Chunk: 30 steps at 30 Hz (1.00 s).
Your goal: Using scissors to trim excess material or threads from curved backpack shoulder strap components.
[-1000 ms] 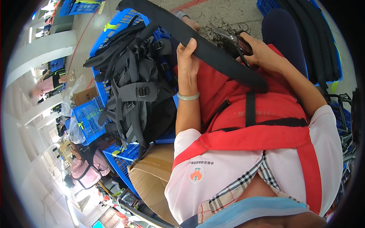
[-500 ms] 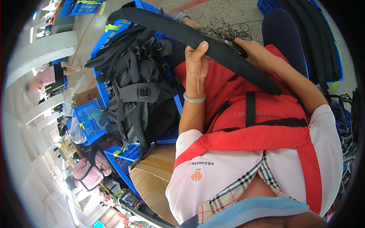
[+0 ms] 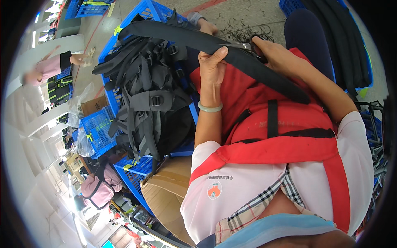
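A long, flat black padded strap (image 3: 182, 36) runs slantwise across my lap, over the red apron (image 3: 244, 93). My left hand (image 3: 213, 65) grips it near the middle, thumb on top and fingers underneath. Scissors (image 3: 240, 46) are in my right hand (image 3: 279, 56), which is closed round their black handles. Their metal blades lie at the strap's far edge and point toward my left hand. Whether thread is between the blades is too small to tell.
Left of my lap, a blue crate (image 3: 113, 74) holds heaped black straps with buckles (image 3: 157, 100). Another crate (image 3: 368, 72) at the right carries long black pieces. Dark thread scraps (image 3: 242, 31) litter the floor ahead. A cardboard box (image 3: 165, 186) stands at lower left.
The strap's far left end has swung lower, toward me. The scissor blades, mostly hidden before, now show over the strap's edge. A person in the left background has shifted position.
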Each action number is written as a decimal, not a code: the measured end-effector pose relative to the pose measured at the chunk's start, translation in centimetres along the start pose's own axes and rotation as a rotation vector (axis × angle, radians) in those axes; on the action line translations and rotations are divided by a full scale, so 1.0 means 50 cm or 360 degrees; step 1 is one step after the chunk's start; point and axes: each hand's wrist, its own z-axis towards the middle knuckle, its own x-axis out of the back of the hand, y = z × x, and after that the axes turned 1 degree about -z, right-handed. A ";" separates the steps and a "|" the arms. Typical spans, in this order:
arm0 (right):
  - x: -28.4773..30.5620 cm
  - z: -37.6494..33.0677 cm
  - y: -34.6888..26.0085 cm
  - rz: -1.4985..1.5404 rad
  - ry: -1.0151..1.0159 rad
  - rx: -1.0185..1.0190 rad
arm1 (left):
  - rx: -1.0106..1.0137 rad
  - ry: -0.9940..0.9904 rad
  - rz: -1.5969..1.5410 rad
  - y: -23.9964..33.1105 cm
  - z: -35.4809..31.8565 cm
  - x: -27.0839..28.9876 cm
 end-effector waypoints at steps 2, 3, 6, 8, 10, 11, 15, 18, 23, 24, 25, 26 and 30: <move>0.001 0.005 0.003 -0.0009 -0.0062 -0.0034 | 0.0000 -0.0068 -0.0003 0.000 0.000 0.005; -0.001 0.008 0.010 -0.0049 -0.0137 -0.0087 | 0.0006 -0.0052 -0.0004 -0.001 0.001 0.005; -0.007 0.009 0.024 -0.0100 -0.0166 -0.0117 | 0.0014 0.0031 -0.0031 -0.007 0.001 -0.002; -0.009 0.003 0.030 -0.0112 -0.0120 -0.0102 | 0.0022 0.0097 -0.0059 -0.011 0.001 -0.007; -0.007 0.002 0.022 0.0038 -0.0008 -0.0068 | 0.0000 0.0089 -0.0029 -0.011 -0.002 -0.004; -0.005 0.004 0.018 0.0037 -0.0008 -0.0066 | -0.0002 0.0089 -0.0029 -0.007 0.001 -0.001; 0.003 0.014 0.022 0.0086 -0.0089 -0.0190 | -0.0001 0.0087 -0.0063 0.024 0.026 0.008; -0.018 0.009 0.034 0.0108 -0.0050 -0.0136 | -0.0052 0.0063 0.0047 0.019 0.028 0.007; -0.007 0.013 0.023 0.0151 -0.0088 -0.0092 | -0.0055 0.0042 0.0055 -0.002 0.012 -0.014; -0.003 0.014 0.019 0.0140 -0.0105 -0.0055 | -0.0065 0.0024 0.0070 -0.001 0.012 -0.012; -0.002 0.014 0.017 0.0130 -0.0122 -0.0017 | -0.0074 0.0007 0.0085 0.000 0.011 -0.010; -0.006 0.014 0.020 0.0131 -0.0127 -0.0017 | -0.0074 0.0012 0.0084 0.001 0.008 -0.009; -0.016 0.013 0.036 -0.0019 -0.0102 -0.0029 | -0.0066 0.0057 0.0040 -0.003 0.001 -0.016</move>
